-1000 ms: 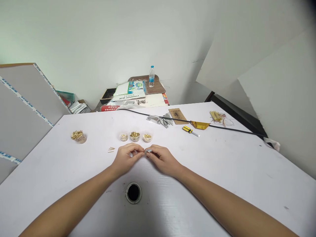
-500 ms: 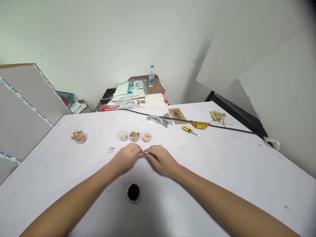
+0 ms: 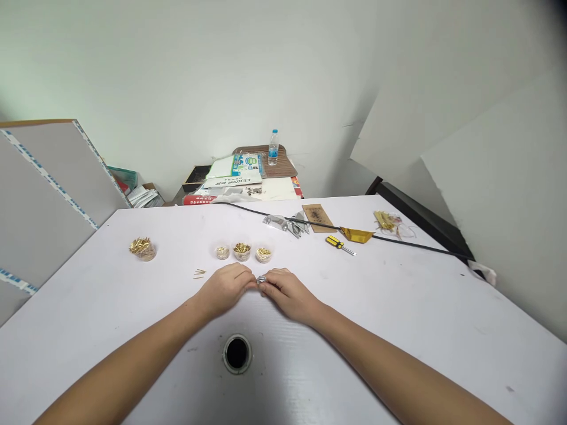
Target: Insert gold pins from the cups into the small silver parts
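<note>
Dark lettering, apparently "Cestbon", is running across the white packaging point(image 3: 221, 183) — small Chinese-looking characters are sitting beside it. White characters are marking the red wrapper point(image 3: 199, 200) — too tiny for reading, like the bottle label point(image 3: 273, 151).

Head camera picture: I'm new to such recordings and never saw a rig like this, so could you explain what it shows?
There is no machine here, just a person's two bare hands. The camera is worn on the head, looking forward and down. The right hand pinches a small silvery piece; the left hand meets it there, but its fingertips are too hidden to show what it grasps. On the white table, beyond the hands, stand three small cups of little parts. Farther left are loose pins and a pin-filled cup; to the right lies a screwdriver.
</note>
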